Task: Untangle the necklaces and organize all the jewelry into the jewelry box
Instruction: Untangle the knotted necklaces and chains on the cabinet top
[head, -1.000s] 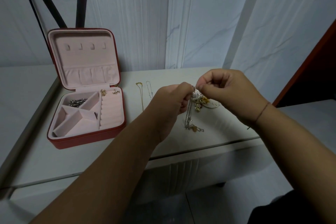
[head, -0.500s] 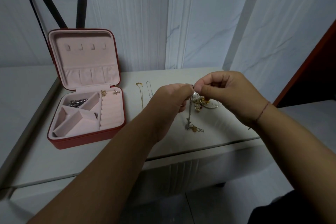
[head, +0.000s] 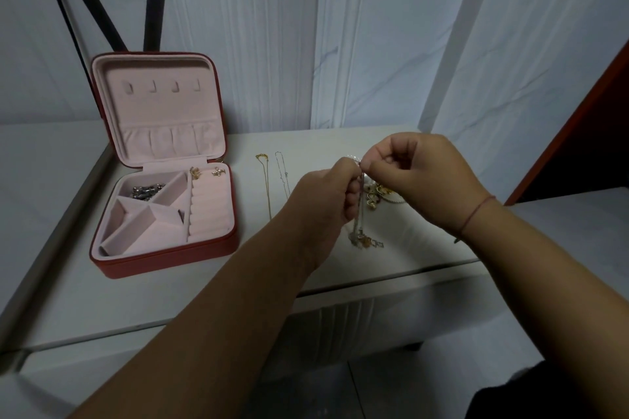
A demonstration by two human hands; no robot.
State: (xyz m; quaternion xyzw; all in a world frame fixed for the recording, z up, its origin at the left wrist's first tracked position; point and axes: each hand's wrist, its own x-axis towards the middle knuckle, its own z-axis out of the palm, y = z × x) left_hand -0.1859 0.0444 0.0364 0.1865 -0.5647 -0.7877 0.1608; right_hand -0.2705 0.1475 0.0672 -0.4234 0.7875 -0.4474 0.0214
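Above the middle of the pale white surface [head: 204,289], the left hand [head: 326,194] and right hand [head: 418,177] meet, knuckles almost touching. Each grip is closed to a fingertip pinch on the top of a thin silver necklace chain [head: 359,214]. The chain hangs straight toward 6 o'clock. Its small cluster of gold and silver charms [head: 367,242] sits at the surface; cannot tell whether it is resting or just clear. At 3 o'clock of the chain, partly hidden by the right hand, lies a small heap of gold and silver jewellery [head: 377,197]. At 9 o'clock of the hands a fine gold necklace [head: 267,187] and a fine silver necklace [head: 282,173] lie straightened side by side. Further toward 9 o'clock stands the open red square jewelry box with pink lining [head: 163,260], with dark silver pieces [head: 146,190] in its 12 o'clock compartment. Judgement: the chain is very light, limp, slippery between fingertips and easily kinked. Pinch close to the snag and tease loops apart rather than tug. Support the charm end when carrying.
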